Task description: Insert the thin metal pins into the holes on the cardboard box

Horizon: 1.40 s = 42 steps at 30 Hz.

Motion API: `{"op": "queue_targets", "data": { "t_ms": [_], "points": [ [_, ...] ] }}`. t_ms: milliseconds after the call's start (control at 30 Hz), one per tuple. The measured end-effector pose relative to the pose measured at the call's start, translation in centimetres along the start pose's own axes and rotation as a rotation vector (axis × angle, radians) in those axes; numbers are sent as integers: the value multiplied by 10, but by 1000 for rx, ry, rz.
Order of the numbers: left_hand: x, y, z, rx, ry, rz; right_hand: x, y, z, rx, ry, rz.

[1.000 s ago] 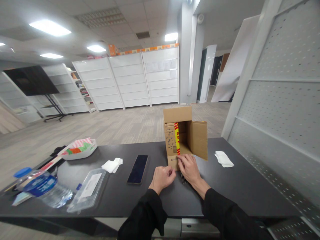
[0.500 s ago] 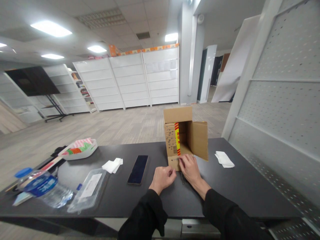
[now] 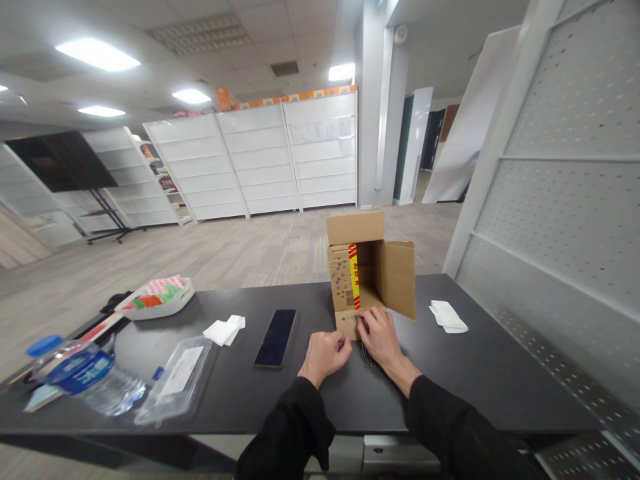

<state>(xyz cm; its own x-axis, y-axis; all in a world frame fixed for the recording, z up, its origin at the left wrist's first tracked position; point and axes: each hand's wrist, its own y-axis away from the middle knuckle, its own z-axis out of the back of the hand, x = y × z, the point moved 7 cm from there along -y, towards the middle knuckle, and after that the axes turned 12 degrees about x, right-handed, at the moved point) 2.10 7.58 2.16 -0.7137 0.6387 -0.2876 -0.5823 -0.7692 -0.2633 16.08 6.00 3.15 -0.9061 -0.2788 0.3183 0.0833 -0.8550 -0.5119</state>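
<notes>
An open cardboard box (image 3: 341, 275) stands on the dark table, its opening facing me. Small dark holes dot its left part, beside a strip of yellow and red tape (image 3: 355, 280). At the lower front flap, my right hand (image 3: 379, 335) pinches finger and thumb together against the cardboard; a thin, light sliver shows at the fingertips, too small to name. Just left of it, my left hand (image 3: 326, 355) is closed with the fingers curled, close to the flap's lower corner. Whatever it may hold is hidden. Several thin dark metal rods (image 3: 367, 356) lie partly under my right hand.
Left of my hands lie a phone (image 3: 276, 338), a crumpled tissue (image 3: 225, 330), a clear plastic case (image 3: 175, 383) and a water bottle (image 3: 90, 373). A white basket (image 3: 173, 305) sits at the far left. Another folded tissue (image 3: 449, 317) lies right of the box, near a perforated panel (image 3: 565, 220).
</notes>
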Motion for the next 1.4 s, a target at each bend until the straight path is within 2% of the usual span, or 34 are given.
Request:
{"op": "queue_targets", "data": {
  "t_ms": [333, 733, 1400],
  "points": [
    [0, 0, 1, -9, 1, -6, 1, 4, 4, 7, -51, 9],
    [-1, 0, 1, -16, 2, -12, 0, 29, 15, 251, -180, 104],
    [-1, 0, 0, -3, 10, 0, 14, 39, 18, 367, -127, 164]
  ]
}}
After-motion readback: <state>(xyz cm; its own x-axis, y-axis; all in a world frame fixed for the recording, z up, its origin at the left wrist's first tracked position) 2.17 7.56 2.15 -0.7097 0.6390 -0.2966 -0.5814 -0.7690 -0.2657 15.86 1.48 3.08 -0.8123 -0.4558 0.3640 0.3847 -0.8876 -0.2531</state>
